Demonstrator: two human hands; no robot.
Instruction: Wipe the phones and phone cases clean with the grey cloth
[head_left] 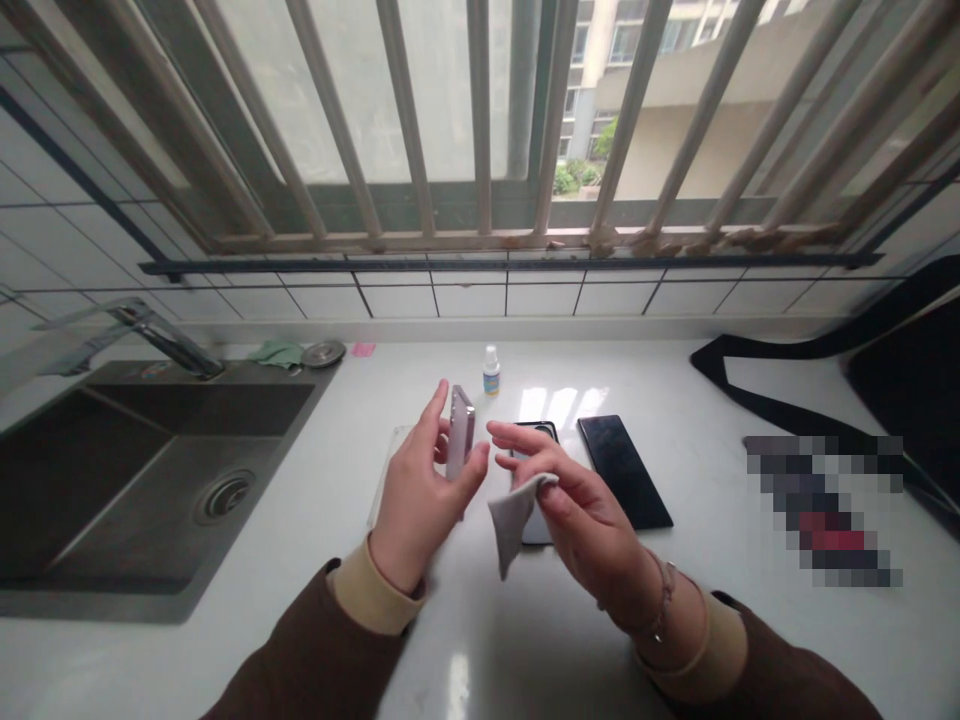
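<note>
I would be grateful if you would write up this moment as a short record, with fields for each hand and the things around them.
Left hand: holds a mauve smartphone upright
Right hand: pinches a grey cloth
Below right hand: a pale smartphone lying flat, partly hidden
Beside it: a black smartphone lying flat
Behind: a small white-capped bottle
Surface: a white countertop
To the left: a stainless steel sink

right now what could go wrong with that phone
The phone stands on edge in the left hand near the steel sink, so a slip might drop it in. The small upright bottle is close, and the grey cloth in the right hand could tip it.
</note>
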